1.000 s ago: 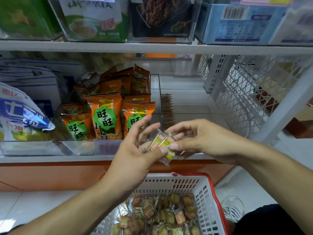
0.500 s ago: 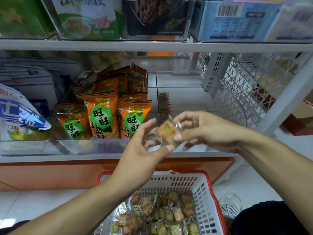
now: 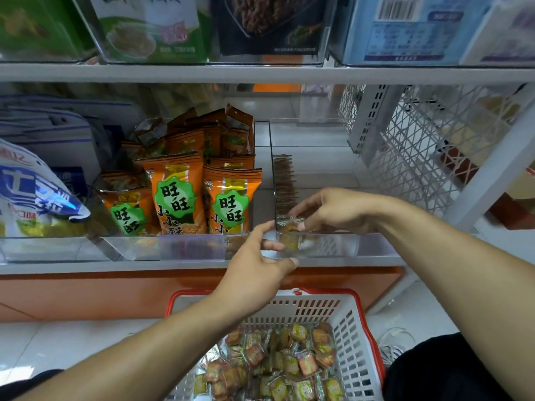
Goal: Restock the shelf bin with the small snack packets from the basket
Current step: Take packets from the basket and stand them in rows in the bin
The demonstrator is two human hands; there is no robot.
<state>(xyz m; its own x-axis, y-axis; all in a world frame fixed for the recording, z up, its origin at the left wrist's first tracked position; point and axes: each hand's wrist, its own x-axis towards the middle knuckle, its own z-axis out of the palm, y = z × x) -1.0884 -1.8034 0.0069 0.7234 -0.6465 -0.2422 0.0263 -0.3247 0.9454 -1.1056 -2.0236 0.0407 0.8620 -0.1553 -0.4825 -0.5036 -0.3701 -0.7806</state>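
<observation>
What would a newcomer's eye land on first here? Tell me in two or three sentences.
First, the two hands at centre: the right hand pinches small snack packets at the front of the clear shelf bin, and the left hand is open just in front of it. Next, the bright orange snack bags standing in the bin to the left. Below, a red-rimmed white basket holds a heap of small packets.
</observation>
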